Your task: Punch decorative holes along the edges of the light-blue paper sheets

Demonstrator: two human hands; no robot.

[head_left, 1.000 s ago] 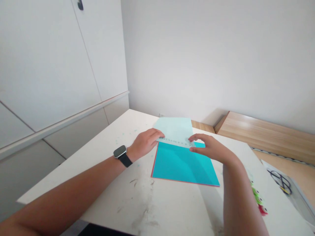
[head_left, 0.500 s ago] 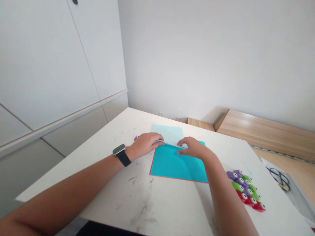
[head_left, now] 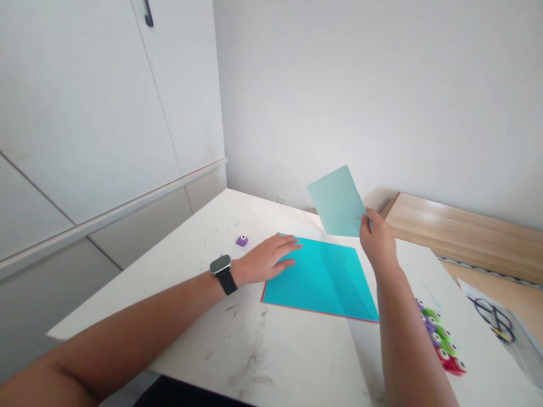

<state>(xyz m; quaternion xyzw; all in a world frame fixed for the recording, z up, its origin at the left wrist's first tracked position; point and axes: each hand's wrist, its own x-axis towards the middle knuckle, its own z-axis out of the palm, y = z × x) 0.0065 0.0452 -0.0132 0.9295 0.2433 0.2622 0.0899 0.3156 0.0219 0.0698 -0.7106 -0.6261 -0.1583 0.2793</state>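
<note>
Above the white bench (head_left: 305, 350), pale paper (head_left: 337, 203) slanting eleven-to-five is pinched at the right hand's (head_left: 379, 242) ten o'clock, blue paper (head_left: 324, 282) being touched by the outspread left hand (head_left: 268, 261).

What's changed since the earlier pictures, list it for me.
The right hand has raised the pale green sheet up and rightward, gripping its corner. The left hand has let go of it and now lies on the blue sheet's left side. The blue sheet stayed in place.
</note>
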